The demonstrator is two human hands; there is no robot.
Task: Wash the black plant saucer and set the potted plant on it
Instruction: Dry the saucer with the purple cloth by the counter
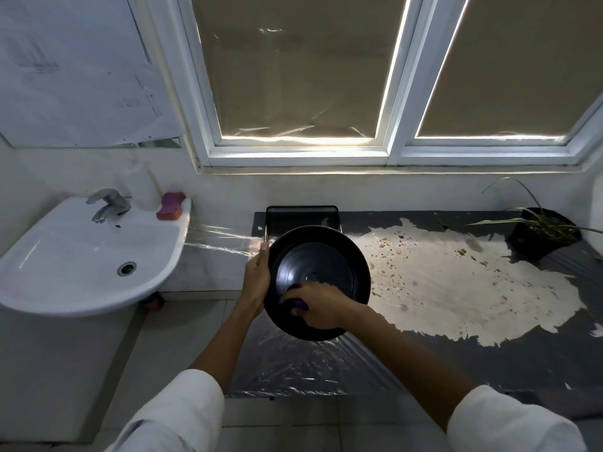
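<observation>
White sleeves [176, 415] at the bottom edge, and both arms reach up to mid-frame. The left hand [256, 278] has its fingers clamped on the left rim of the round black plastic saucer [326, 256], which is held tilted up in the air over the dark film-covered table [538, 353]. The right hand [321, 309] has its fingers curled round a small purple scrubber [298, 303], pressed against the saucer's inner face, low down. Just behind sits a black rectangular tray [300, 215]. Far right, the grassy potted plant in its black pot [541, 233] stands on the table. Far left is a white ceramic basin [81, 256], with a pink sponge [170, 207] on its rim.
</observation>
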